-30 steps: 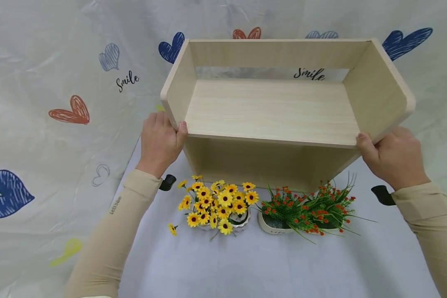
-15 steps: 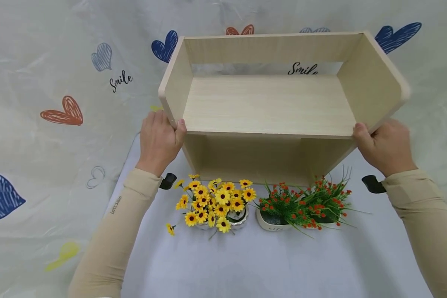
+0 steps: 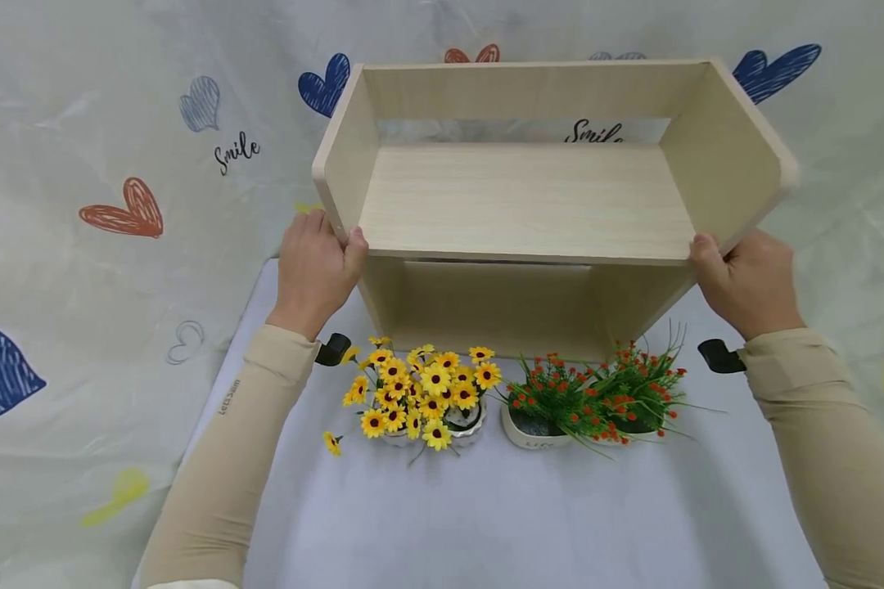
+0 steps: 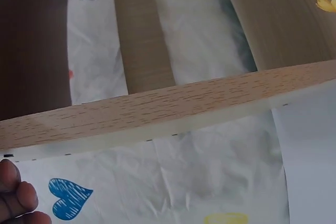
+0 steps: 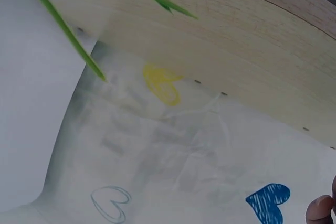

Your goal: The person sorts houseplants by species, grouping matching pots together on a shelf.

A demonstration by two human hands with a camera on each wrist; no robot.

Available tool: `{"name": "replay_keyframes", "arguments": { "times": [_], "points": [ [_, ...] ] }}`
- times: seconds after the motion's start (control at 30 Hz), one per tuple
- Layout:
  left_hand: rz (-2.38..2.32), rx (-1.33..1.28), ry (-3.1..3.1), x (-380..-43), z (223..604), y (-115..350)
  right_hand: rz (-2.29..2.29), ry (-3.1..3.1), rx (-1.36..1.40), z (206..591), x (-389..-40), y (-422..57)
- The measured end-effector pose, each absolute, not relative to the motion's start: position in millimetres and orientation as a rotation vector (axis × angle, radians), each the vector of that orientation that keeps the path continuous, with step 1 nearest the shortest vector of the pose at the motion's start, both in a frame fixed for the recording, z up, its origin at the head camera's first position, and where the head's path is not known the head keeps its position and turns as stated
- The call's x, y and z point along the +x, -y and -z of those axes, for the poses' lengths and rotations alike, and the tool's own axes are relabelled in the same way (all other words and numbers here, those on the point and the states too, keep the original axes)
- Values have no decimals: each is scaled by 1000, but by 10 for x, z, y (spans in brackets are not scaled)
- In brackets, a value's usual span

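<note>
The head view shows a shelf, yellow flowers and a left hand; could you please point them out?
Shelf [image 3: 526, 202]: head view, upper board.
Yellow flowers [image 3: 433, 406]: head view, a central bloom.
Left hand [image 3: 313, 274]: head view, its back.

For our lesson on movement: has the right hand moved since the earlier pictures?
Yes, slightly: against the white lettered pot, the right hand is higher in the head view.

Lower shelf opening [image 3: 497, 298] behind potted plants [image 3: 436, 379]

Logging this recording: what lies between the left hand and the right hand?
The head view shows the wooden shelf filling that stretch, with the left hand gripping one side and the right hand the other.
</note>
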State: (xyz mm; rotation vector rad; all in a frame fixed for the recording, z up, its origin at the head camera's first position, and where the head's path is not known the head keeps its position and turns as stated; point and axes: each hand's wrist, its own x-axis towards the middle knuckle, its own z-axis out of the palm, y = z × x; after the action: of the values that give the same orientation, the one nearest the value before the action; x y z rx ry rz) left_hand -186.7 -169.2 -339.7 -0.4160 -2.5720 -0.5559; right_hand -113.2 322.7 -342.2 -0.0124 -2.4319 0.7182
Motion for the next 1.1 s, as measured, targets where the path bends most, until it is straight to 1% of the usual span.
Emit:
{"name": "replay_keyframes", "arguments": {
  "times": [0.23, 0.47, 0.63, 0.73, 0.97, 1.03, 1.1],
  "points": [
    [574, -412, 2559, -1856, 3364, 1728, -774, 2407, 2, 3454, -1222, -3175],
    [538, -474, 2541, -1883, 3390, 1684, -797, 2488, -47, 3483, -1134, -3241],
    [487, -487, 2461, -1947, 3384, 1646, -804, 2544, -42, 3563, -862, -3435],
    [466, -484, 2400, -1976, 3395, 1638, -812, 2541, -136, 3697, -643, -3612],
    [476, -474, 2355, -1975, 3464, 1681, -851, 2585, -457, 4159, -178, -3935],
    [485, -475, 2347, -1975, 3460, 1684, -881, 2575, -491, 4314, -47, -3939],
    [480, -489, 2343, -1981, 3456, 1684, -920, 2583, -459, 4473, 87, -3914]
  ]
}}
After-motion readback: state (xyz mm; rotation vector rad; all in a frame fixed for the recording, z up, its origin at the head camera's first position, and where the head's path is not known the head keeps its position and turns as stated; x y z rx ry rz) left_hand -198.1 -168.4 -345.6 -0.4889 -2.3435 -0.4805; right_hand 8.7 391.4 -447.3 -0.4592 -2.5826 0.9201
